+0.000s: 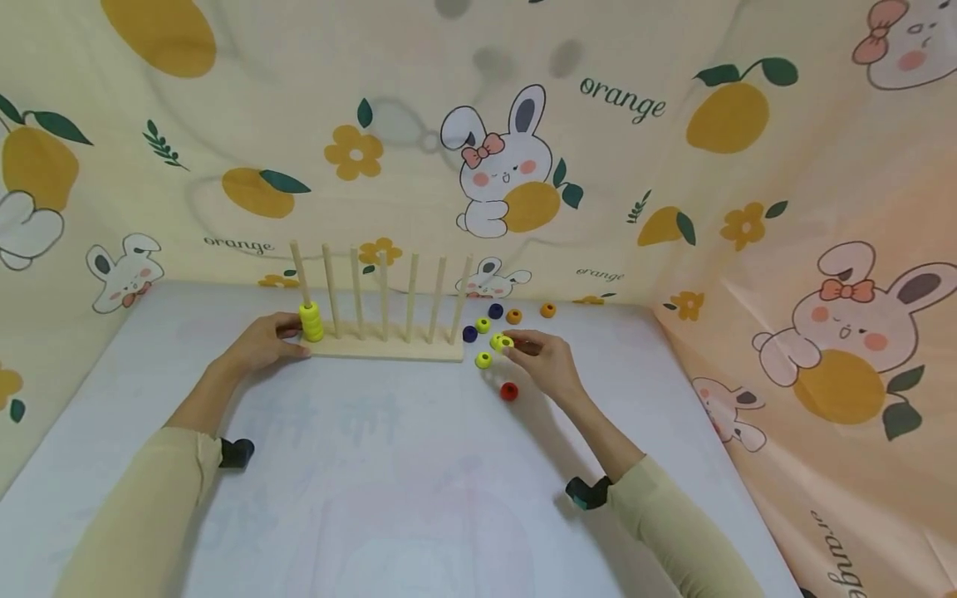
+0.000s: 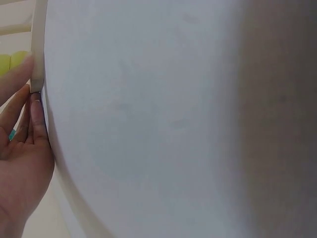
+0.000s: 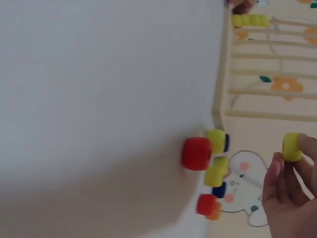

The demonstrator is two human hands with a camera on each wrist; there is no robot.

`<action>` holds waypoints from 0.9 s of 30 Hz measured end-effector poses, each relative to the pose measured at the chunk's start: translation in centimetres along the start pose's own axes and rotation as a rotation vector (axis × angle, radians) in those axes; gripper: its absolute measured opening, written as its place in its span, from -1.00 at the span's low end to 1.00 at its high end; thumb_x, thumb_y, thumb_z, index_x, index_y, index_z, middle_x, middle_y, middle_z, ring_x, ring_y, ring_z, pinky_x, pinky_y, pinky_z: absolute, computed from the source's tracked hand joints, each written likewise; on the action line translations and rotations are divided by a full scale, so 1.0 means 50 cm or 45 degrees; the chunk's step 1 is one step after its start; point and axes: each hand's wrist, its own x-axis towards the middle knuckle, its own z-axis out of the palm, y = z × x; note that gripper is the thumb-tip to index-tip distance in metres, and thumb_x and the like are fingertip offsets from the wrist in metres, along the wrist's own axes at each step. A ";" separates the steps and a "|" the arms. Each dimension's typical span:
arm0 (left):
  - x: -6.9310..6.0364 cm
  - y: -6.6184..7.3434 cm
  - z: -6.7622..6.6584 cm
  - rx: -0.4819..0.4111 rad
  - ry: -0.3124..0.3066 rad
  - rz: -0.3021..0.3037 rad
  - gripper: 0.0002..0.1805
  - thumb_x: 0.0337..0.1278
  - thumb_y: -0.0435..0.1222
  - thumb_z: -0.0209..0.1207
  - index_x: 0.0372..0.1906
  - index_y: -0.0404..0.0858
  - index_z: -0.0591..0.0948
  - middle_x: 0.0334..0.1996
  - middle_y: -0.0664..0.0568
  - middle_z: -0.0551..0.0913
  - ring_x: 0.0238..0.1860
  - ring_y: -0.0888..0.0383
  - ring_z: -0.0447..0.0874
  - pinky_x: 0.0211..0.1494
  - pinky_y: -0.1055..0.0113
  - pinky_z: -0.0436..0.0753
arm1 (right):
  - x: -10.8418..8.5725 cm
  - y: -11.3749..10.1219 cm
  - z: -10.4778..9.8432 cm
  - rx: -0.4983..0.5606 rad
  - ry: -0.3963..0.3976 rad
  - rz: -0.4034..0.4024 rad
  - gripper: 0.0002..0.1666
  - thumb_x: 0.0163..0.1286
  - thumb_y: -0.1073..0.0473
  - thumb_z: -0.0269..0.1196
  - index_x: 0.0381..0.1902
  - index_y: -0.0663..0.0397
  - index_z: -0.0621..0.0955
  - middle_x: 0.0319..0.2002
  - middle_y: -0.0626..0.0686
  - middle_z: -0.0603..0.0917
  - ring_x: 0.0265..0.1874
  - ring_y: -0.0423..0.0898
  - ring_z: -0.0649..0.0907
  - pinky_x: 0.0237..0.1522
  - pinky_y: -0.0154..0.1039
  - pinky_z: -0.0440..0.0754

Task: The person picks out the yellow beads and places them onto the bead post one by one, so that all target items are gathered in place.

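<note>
A wooden peg rack (image 1: 389, 351) with a row of upright pegs stands toward the back of the table. Yellow beads (image 1: 311, 322) are stacked on its leftmost peg. My left hand (image 1: 259, 343) grips the left end of the base, thumb at the front corner; in the left wrist view that hand (image 2: 25, 153) is beside the base end. To the right of the rack, my right hand (image 1: 549, 367) pinches a yellow bead (image 1: 506, 343) between thumb and fingertips. In the right wrist view this bead (image 3: 292, 147) is held up off the table.
Loose beads lie right of the rack: yellow beads (image 1: 483, 360), dark blue beads (image 1: 469, 334), orange beads (image 1: 548, 310) and a red bead (image 1: 509, 391). A printed cloth (image 1: 419, 166) hangs behind the table (image 1: 389, 465) and along its right side.
</note>
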 end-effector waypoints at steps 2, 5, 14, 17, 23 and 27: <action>0.002 0.000 -0.003 0.005 0.004 0.016 -0.13 0.12 -0.32 0.39 0.44 -0.51 0.22 0.40 -0.41 0.27 0.40 -0.31 0.23 0.49 -0.16 0.21 | 0.008 -0.012 -0.005 0.016 0.007 -0.016 -0.66 0.29 0.19 0.40 0.04 0.07 0.72 -0.06 0.07 0.76 -0.12 -0.03 0.76 -0.09 -0.26 0.74; 0.002 0.002 -0.006 0.010 0.016 0.029 -0.14 0.11 -0.32 0.39 0.44 -0.51 0.23 0.40 -0.41 0.28 0.40 -0.32 0.24 0.49 -0.16 0.21 | 0.021 -0.032 -0.013 0.032 0.010 -0.062 -0.66 0.30 0.18 0.39 0.04 0.08 0.72 -0.09 0.07 0.77 -0.18 -0.01 0.77 -0.18 -0.30 0.75; -0.004 0.001 0.002 -0.016 0.007 0.002 -0.14 0.12 -0.32 0.38 0.45 -0.50 0.22 0.41 -0.40 0.26 0.41 -0.31 0.23 0.49 -0.15 0.22 | 0.042 -0.098 -0.028 0.013 0.024 -0.142 -0.65 0.30 0.08 0.40 0.05 -0.08 0.73 -0.14 -0.01 0.77 -0.26 -0.11 0.75 -0.25 -0.28 0.75; -0.001 -0.001 0.002 -0.014 0.005 0.015 -0.14 0.12 -0.32 0.38 0.44 -0.51 0.22 0.40 -0.41 0.27 0.40 -0.32 0.24 0.48 -0.16 0.23 | 0.046 -0.116 -0.029 0.049 0.012 -0.158 -0.63 0.31 0.06 0.39 0.08 -0.10 0.72 -0.10 -0.01 0.76 -0.27 -0.11 0.75 -0.23 -0.28 0.75; -0.001 -0.002 0.001 0.001 -0.005 0.014 -0.13 0.11 -0.31 0.39 0.44 -0.52 0.22 0.40 -0.42 0.27 0.40 -0.32 0.24 0.48 -0.17 0.23 | 0.058 -0.146 -0.031 0.068 0.008 -0.173 -0.63 0.28 0.07 0.42 0.05 -0.04 0.73 -0.12 -0.01 0.77 -0.30 -0.07 0.74 -0.31 -0.34 0.72; 0.000 -0.003 0.001 -0.004 0.001 0.009 -0.14 0.11 -0.33 0.38 0.44 -0.50 0.23 0.40 -0.40 0.27 0.40 -0.31 0.25 0.48 -0.16 0.23 | 0.068 -0.170 -0.034 0.066 0.020 -0.180 -0.64 0.26 0.08 0.44 0.03 -0.05 0.75 -0.14 -0.03 0.77 -0.32 -0.02 0.72 -0.44 -0.34 0.64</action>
